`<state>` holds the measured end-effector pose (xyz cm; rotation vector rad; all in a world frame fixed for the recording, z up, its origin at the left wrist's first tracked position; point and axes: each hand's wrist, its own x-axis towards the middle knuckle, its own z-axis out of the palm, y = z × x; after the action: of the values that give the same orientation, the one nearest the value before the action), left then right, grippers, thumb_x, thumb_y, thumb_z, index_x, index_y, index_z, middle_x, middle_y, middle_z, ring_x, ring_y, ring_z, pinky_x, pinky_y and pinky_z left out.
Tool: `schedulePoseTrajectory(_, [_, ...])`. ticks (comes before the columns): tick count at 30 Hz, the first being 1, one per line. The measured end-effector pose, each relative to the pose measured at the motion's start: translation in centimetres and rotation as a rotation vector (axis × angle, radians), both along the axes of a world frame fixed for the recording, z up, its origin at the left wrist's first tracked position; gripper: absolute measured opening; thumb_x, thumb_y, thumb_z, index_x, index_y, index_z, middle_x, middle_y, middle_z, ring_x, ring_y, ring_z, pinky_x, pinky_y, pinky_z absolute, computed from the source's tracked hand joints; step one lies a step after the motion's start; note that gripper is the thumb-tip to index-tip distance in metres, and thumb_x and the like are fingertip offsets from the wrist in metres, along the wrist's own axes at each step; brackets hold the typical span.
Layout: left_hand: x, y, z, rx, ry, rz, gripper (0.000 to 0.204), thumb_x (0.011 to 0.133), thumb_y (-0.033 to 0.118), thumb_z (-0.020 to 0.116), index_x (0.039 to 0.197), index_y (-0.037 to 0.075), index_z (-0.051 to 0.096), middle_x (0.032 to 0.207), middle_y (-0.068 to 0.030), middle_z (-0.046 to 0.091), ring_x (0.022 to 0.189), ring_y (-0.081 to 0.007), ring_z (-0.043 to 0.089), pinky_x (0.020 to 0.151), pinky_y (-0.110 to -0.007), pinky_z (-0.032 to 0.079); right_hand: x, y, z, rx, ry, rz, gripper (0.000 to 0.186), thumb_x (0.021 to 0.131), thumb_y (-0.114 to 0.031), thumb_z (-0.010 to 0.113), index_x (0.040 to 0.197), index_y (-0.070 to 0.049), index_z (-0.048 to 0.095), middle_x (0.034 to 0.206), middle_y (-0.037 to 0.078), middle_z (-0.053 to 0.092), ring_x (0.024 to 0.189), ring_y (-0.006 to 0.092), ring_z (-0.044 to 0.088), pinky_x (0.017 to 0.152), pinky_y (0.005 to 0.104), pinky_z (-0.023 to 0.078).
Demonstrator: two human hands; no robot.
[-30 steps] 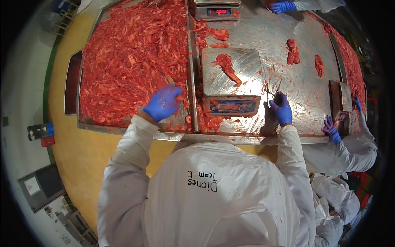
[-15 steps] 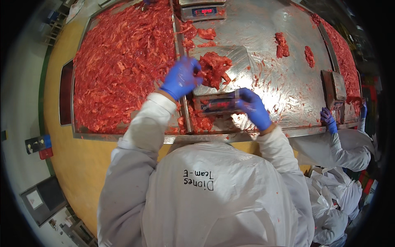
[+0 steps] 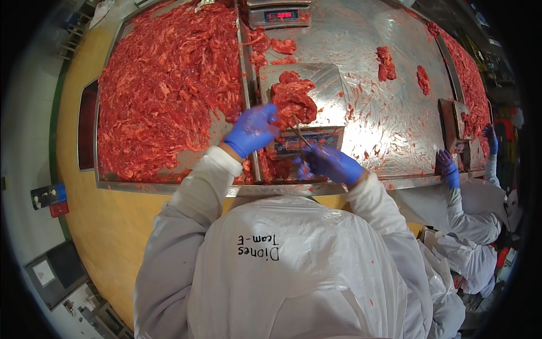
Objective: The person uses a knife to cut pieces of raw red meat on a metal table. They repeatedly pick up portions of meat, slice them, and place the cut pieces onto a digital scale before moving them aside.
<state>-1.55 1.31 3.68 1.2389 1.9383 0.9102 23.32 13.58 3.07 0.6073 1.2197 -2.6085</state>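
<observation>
A lump of red meat (image 3: 294, 97) lies on the steel top of the near scale (image 3: 327, 73), whose display faces me. My left hand (image 3: 252, 131), in a blue glove, is closed at the lump's near left edge, fingertips pinching there. My right hand (image 3: 333, 165), also in a blue glove, is closed around a slim metal blade (image 3: 302, 134). The blade reaches up and left over the scale's display, its tip against the near side of the meat. The handle is hidden in my fingers, so I cannot tell whether it is a knife or scissors.
A wide heap of red meat (image 3: 164, 85) fills the left tray behind a steel divider (image 3: 248, 85). Another scale (image 3: 279, 14) stands at the far side. Two small meat pieces lie on the steel table (image 3: 395, 124). At right, co-workers' gloved hands (image 3: 447, 168) rest near another scale (image 3: 450, 121).
My right hand has moved left and nearer me from the scale's right side, and a blade now shows in it. My left hand has come down slightly; the meat has shifted and changed shape.
</observation>
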Motion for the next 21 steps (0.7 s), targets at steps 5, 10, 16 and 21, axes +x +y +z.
schedulePoseTrajectory(5, [0.1,-1.3,-0.1,-0.066,0.047,-0.154,0.028,0.077,0.011,0.070,0.102,0.002,0.063,0.098,-0.0198,0.069,0.092,-0.0387,0.069,0.078,-0.044,0.055,-3.2,1.1,-1.9,0.230,-0.062,0.000,0.041,0.101,-0.024,0.066,0.134,0.000,0.060,0.101,0.007,0.070,0.081,0.0158,0.069,0.079,0.0304,0.056])
schedulePoseTrajectory(10, [-2.0,-3.0,-4.6,-0.073,-0.364,-0.120,0.044,0.077,0.009,0.073,0.119,-0.002,0.064,0.108,-0.0186,0.070,0.097,-0.0324,0.071,0.085,-0.036,0.057,-2.1,-0.4,1.5,0.031,-0.169,-0.034,0.025,0.100,-0.024,0.068,0.112,-0.002,0.065,0.095,0.003,0.070,0.079,0.0129,0.068,0.077,0.0280,0.056])
schedulePoseTrajectory(16, [-0.6,-2.9,-2.5,0.143,-0.064,-0.212,0.023,0.081,0.013,0.077,0.085,-0.001,0.059,0.076,-0.0113,0.058,0.074,-0.0209,0.055,0.070,-0.038,0.046,-4.5,0.9,-0.8,0.263,-0.124,-0.018,0.033,0.099,-0.027,0.070,0.121,-0.002,0.065,0.101,0.005,0.073,0.081,0.0124,0.068,0.077,0.0286,0.056])
schedulePoseTrajectory(21, [-2.2,-2.5,1.3,-0.125,-0.040,-0.336,0.031,0.078,0.022,0.078,0.100,0.002,0.070,0.092,-0.0203,0.068,0.089,-0.0373,0.066,0.079,-0.044,0.052,-3.5,-0.6,1.7,0.100,-0.139,-0.071,0.024,0.099,-0.024,0.069,0.111,-0.003,0.066,0.092,0.005,0.071,0.075,0.0131,0.068,0.071,0.0281,0.056])
